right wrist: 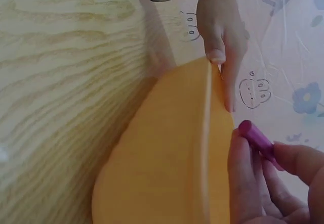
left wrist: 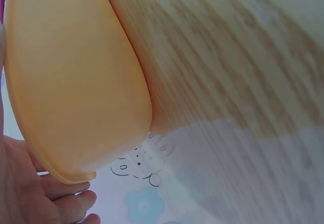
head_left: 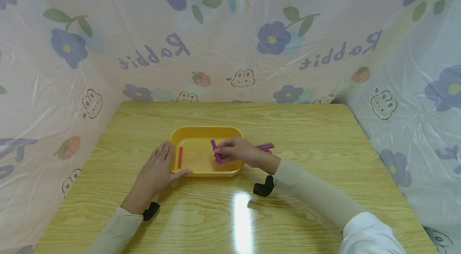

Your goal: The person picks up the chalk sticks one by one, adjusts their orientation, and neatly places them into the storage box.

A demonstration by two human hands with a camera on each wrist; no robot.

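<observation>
A yellow tray [head_left: 201, 173] stands on the table, with a red stick [head_left: 180, 157] lying inside near its left wall. My left hand [head_left: 158, 165] rests over the tray's left front corner, fingers along the left rim and thumb stretched on the front rim. In the left wrist view its fingertips show past the rim. Over the right part of the tray, my right hand [head_left: 234, 151] pinches a purple stick [head_left: 213, 144] between thumb and fingers. The right wrist view shows the round end of this purple stick [right wrist: 247, 128]. Several purple and pink sticks [head_left: 266, 146] lie just right of the tray, partly hidden behind the right wrist.
The wood-grain table [head_left: 309, 126] is enclosed at the back and sides by a printed plastic sheet [head_left: 223, 54]. A black wrist fitting [head_left: 264, 187] hangs beneath the right forearm, and another black fitting [head_left: 151, 211] sits at the left wrist.
</observation>
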